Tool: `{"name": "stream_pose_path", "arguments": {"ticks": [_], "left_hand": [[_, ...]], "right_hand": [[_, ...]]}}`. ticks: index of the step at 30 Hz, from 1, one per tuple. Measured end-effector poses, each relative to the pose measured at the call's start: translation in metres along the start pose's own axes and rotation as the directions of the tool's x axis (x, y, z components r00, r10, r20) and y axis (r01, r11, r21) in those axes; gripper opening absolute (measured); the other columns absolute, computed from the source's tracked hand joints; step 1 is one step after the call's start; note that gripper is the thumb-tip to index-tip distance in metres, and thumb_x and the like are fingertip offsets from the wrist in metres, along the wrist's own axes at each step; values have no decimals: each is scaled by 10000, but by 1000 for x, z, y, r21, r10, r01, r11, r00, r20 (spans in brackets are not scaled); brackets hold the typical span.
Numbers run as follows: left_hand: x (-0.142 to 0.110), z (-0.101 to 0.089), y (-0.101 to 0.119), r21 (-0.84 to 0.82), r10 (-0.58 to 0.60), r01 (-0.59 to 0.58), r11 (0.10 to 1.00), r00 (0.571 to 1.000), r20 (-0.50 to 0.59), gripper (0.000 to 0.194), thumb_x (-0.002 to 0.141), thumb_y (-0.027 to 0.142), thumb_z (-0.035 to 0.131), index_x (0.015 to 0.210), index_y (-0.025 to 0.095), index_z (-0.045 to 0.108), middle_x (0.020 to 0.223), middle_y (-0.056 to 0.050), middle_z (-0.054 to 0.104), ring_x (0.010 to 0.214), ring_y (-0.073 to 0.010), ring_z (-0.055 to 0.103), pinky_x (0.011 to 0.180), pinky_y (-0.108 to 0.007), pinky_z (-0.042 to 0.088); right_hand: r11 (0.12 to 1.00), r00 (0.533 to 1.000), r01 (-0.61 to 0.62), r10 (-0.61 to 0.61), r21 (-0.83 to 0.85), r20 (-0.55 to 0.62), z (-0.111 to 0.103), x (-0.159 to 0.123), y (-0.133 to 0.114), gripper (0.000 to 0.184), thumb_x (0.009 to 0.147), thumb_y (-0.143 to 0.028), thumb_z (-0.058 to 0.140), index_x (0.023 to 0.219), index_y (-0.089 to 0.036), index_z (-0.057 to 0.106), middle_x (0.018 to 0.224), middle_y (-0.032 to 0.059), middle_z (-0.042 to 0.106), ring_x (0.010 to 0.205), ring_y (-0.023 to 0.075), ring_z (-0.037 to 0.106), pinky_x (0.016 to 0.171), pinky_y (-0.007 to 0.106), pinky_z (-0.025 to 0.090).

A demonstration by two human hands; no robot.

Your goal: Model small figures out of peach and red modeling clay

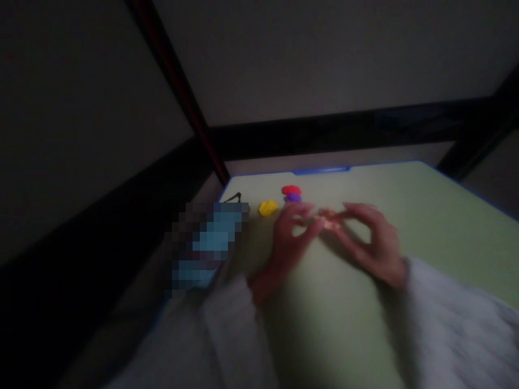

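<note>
My left hand (288, 233) and my right hand (371, 237) meet over the table, thumbs and fingers pinched. Between their fingertips is a small pale orange piece (330, 222), soft-looking like modelling clay; blur hides its exact shape. Just beyond my left hand lie a purple lump (293, 198) and, touching or close behind it, a red lump (291, 189). To their left sits a yellow lump (268, 208). All three look like modelling clay.
The pale greenish table (405, 194) has a blue edge, with a blue handle-like strip (322, 170) at its far side. At the left edge lies a pixelated blue object (214, 237), with a thin dark item (238, 196) behind it. A wall (332, 65) stands beyond.
</note>
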State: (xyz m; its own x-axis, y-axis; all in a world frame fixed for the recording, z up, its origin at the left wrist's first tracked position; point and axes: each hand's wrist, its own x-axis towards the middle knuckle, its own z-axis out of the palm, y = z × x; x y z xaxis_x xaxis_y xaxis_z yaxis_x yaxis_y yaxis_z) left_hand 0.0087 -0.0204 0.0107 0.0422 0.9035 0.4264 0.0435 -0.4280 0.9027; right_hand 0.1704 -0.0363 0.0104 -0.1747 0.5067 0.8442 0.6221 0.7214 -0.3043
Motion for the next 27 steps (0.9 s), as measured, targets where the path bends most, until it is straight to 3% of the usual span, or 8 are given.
{"name": "stream_pose_path", "arguments": {"ticks": [3, 5, 12, 20, 27], "left_hand": [[-5, -3, 2, 211, 189, -182, 960, 982, -13, 90, 756, 252, 564, 790, 184, 516, 763, -1, 483, 704, -116, 462, 641, -237, 390], [-7, -5, 2, 308, 238, -233, 922, 971, 23, 108, 772, 239, 528, 711, 192, 452, 682, 20, 436, 649, -111, 412, 621, -242, 354], [-8, -1, -2, 455, 174, -226, 861, 973, 155, 220, 822, 287, 462, 636, 197, 383, 612, 26, 414, 581, -108, 385, 573, -252, 299], [-8, 1, -2, 447, 130, -198, 873, 975, 178, 237, 860, 320, 426, 661, 191, 420, 629, 15, 467, 593, -110, 421, 591, -249, 317], [-10, 1, 3, 359, 87, -141, 923, 983, 161, 215, 847, 320, 447, 675, 190, 443, 647, 14, 483, 611, -112, 426, 604, -253, 326]], "right_hand": [[998, 997, 40, -37, -40, 63, -2, 0, 1, 418, 792, -164, 593, 1180, -268, 474, 859, 24, 686, 790, 210, 655, 789, 407, 467], [997, 996, 41, -36, -62, 82, -2, 0, 1, 409, 797, -161, 581, 1178, -270, 479, 866, 20, 691, 794, 204, 652, 795, 401, 457], [993, 988, 72, -58, -96, 141, -2, 0, -1, 356, 811, -166, 561, 1150, -251, 492, 898, 26, 703, 816, 194, 638, 811, 387, 430], [994, 989, 64, -50, -90, 142, -3, 2, -3, 324, 817, -169, 552, 1130, -246, 511, 862, 25, 703, 801, 195, 640, 789, 380, 441], [995, 991, 75, -67, -66, 114, -4, 2, -4, 425, 793, -129, 567, 1180, -279, 476, 898, 8, 710, 810, 193, 643, 824, 386, 421]]}}
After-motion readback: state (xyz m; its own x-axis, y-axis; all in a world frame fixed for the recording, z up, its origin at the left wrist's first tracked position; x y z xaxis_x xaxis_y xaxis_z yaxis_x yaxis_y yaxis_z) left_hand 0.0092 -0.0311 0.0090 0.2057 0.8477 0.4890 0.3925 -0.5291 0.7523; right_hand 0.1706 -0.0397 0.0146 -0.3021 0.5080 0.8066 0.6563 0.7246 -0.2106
